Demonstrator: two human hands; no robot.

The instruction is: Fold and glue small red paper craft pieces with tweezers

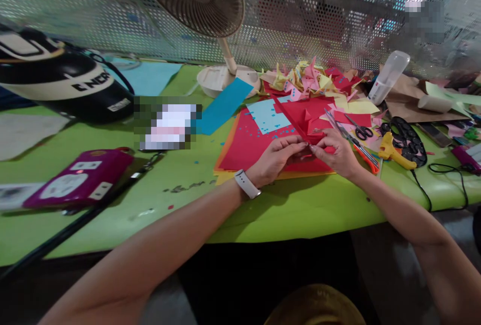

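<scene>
Both hands meet over a stack of red and orange paper sheets [244, 149]. Between my left hand [281, 153] and my right hand [334, 150] is a folded red paper piece [305, 125] with pointed ends, pinched by the fingertips of each. Its lower part is partly hidden behind the fingers. A light blue sheet [268, 117] with small blue bits lies on the stack, just behind my left hand. To the right of my right hand are a box cutter [347, 134], black scissors [363, 132] and an orange-handled tool [367, 158].
Folded paper shapes [308, 79] are heaped behind the stack. A fan [229, 59] stands at the back, with a blue strip [227, 107] before it. A yellow glue gun [396, 152] lies right. Left are a blurred phone [169, 127], a purple power strip [80, 177] and a black jug [75, 76].
</scene>
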